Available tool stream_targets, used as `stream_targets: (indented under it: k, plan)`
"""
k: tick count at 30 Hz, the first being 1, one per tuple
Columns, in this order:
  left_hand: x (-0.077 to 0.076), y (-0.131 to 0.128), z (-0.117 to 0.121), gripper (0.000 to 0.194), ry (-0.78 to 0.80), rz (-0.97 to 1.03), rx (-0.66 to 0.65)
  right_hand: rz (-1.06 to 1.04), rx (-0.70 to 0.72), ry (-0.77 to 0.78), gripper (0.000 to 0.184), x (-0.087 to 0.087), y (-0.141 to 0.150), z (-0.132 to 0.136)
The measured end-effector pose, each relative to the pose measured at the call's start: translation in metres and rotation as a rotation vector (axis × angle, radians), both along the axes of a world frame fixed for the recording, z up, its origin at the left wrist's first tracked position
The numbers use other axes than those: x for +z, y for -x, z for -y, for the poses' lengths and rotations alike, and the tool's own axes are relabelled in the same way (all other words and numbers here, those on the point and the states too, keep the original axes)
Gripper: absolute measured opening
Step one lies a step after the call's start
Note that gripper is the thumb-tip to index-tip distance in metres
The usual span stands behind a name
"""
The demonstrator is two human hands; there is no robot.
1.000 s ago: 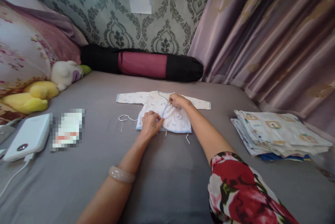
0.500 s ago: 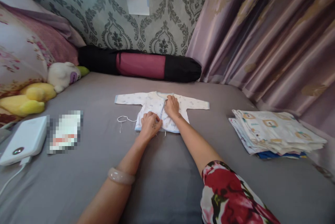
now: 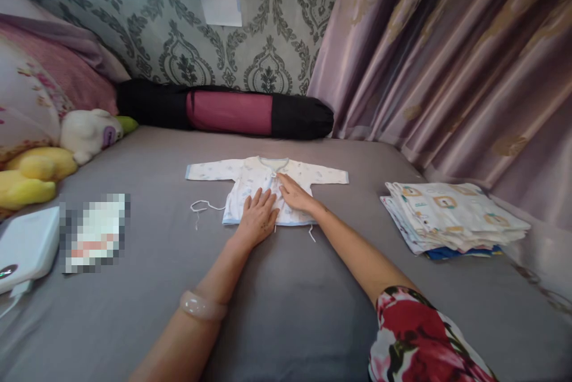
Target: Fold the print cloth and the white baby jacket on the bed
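Centrally in frame, the left hand [image 3: 258, 218] lies spread on the white shirt [image 3: 243, 183], the right hand [image 3: 295, 194] angled beside it, fingers extended.

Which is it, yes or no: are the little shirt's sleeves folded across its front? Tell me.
No, both sleeves of the little shirt lie stretched out to the sides on the grey sheet.

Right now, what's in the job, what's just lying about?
In the job:
white blue-trimmed cloth jacket
left hand, right hand, on it

Apparently lying about:
stack of printed white cloths
white rectangular power bank
black-and-pink cylindrical bag
white plush toy
yellow plush toy
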State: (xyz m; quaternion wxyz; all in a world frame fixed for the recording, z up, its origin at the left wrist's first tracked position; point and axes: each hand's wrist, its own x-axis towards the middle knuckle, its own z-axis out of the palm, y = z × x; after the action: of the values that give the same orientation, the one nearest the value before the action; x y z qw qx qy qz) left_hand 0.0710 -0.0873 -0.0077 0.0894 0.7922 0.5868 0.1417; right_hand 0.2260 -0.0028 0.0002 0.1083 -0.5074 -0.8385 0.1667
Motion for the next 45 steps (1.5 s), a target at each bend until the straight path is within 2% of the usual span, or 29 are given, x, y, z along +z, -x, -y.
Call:
stream_targets:
  k: [3, 7, 21, 25, 28, 34, 45]
  plan:
    - [-0.002, -0.001, 0.001, 0.050, -0.010, -0.044, 0.014, 0.061, -0.114, -0.042, 0.058, -0.005, -0.007, 0.003]
    - [-0.003, -0.002, 0.002, 0.052, -0.001, -0.080, 0.025, 0.166, -0.139, -0.037, 0.064, -0.013, -0.005, -0.001]
    - [0.003, -0.002, 0.003, 0.052, 0.062, -0.102, 0.032, 0.213, -0.254, -0.029, 0.063, -0.012, 0.010, -0.072]
    - [0.001, 0.000, 0.002, 0.052, 0.056, -0.092, 0.026, 0.199, -0.308, -0.105, 0.061, -0.015, 0.013, -0.081]
    - [0.003, 0.001, 0.001, 0.053, 0.072, -0.091, 0.020, 0.191, -0.297, -0.114, 0.060, -0.015, 0.012, -0.080]
    - [0.008, 0.004, 0.000, 0.052, 0.120, -0.086, 0.030, 0.190, -0.191, -0.054, 0.063, -0.011, 0.005, -0.053]
    - [0.002, 0.006, 0.002, 0.050, 0.039, -0.067, 0.052, 0.193, -0.040, -0.028, 0.058, -0.001, 0.002, 0.057]
